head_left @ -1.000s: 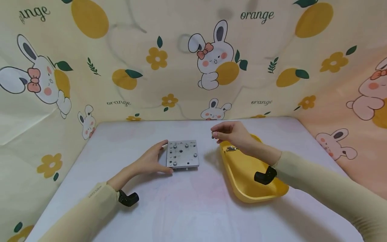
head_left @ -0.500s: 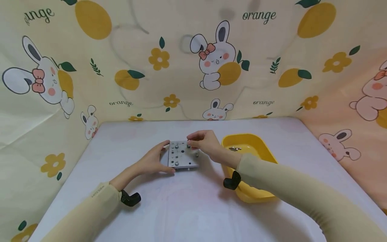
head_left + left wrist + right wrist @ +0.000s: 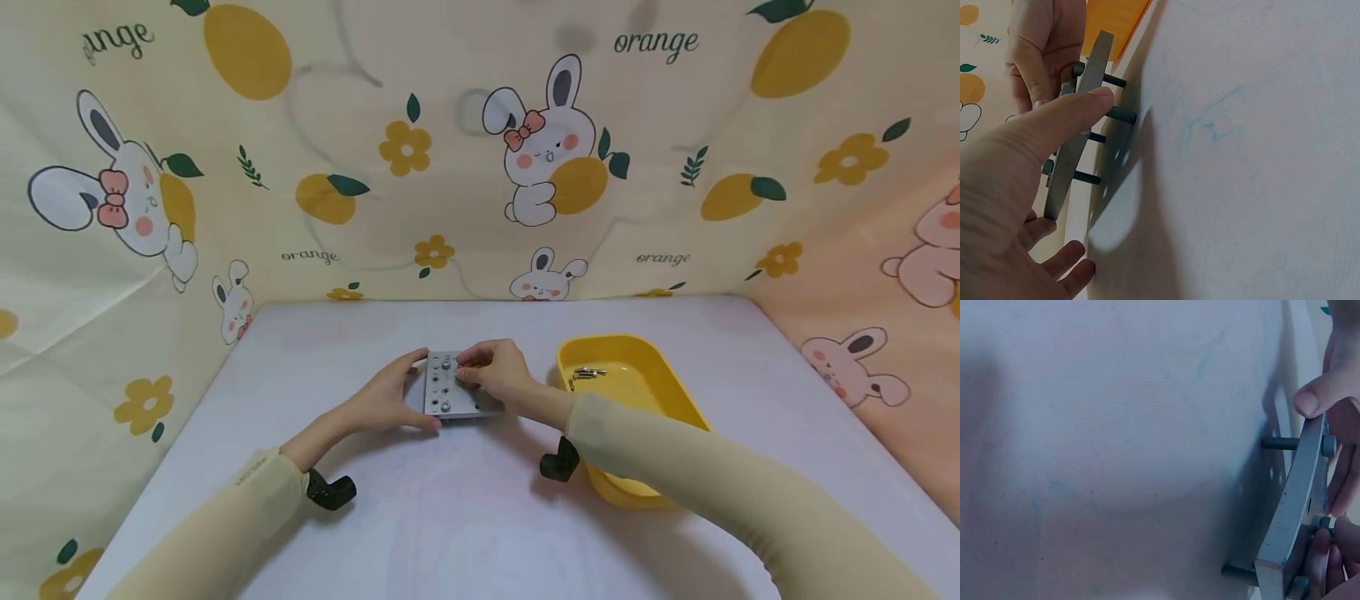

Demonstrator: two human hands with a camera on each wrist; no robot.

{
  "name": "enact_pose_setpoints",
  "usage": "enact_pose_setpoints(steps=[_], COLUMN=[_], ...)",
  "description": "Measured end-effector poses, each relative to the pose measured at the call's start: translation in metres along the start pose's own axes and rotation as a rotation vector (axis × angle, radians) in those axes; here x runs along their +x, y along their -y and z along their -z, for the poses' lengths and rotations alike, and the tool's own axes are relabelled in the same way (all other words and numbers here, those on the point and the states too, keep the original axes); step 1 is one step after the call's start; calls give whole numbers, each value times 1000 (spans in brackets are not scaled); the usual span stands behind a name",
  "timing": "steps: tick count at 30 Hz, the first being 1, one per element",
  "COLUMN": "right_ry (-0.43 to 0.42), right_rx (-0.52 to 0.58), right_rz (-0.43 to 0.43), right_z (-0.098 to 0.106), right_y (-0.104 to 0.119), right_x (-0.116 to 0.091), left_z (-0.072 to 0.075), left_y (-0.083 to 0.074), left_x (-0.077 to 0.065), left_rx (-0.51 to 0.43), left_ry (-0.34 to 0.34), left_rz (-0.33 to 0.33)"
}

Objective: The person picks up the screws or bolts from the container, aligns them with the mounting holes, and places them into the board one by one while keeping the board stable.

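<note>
A square silver metal plate [image 3: 461,402] with rows of holes lies level over the white table. My left hand [image 3: 381,402] grips it by its left side, thumb [image 3: 1094,103] on the near edge and fingers at the far edge. Several socket-head bolts stand in the plate, their threaded shanks [image 3: 1087,178] poking out below. Over the plate's right part, my right hand [image 3: 504,371] pinches a small bolt [image 3: 1325,522] between thumb and forefinger, right at the upper face. In the head view those fingers hide this bolt and part of the plate.
A yellow tray [image 3: 633,390] stands to the right, partly under my right forearm. Several loose bolts [image 3: 588,373] lie at its left inside. Behind the white table [image 3: 450,508] hangs a cloth printed with rabbits and oranges.
My right hand has come left from above the tray to the plate, carrying the small bolt, and is now lower at its face. My left hand keeps its grip on the plate.
</note>
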State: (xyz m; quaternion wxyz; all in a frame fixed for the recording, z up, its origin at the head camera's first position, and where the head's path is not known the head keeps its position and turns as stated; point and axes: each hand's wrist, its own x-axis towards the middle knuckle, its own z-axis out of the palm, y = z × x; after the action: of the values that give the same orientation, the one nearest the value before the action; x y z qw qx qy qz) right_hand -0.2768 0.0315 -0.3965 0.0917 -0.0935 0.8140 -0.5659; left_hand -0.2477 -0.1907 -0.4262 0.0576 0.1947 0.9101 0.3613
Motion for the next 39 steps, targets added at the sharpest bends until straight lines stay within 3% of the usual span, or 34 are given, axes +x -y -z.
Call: enact_pose_setpoints(steps=[12,21,27,34,39], right_ry=[-35,-35,-12,34,64], right_rx=[-96,-150,-107,51,135], right_rz=[2,28,29,51,176], right_z=[2,1,7,42,90], right_y=[-5,-5,-2,17,39], right_x=[-5,-2,-2,-12,-23], left_z=[-3,0,2,-1,-2], left_y=[-3,-3,-4,-1,0], left_x=[0,0,1,1,1], left_rx=[-5,0,1,3,13], left_ry=[-3,2,-1,-3,-6], left_rz=[-26,-11,-19,-10,-6])
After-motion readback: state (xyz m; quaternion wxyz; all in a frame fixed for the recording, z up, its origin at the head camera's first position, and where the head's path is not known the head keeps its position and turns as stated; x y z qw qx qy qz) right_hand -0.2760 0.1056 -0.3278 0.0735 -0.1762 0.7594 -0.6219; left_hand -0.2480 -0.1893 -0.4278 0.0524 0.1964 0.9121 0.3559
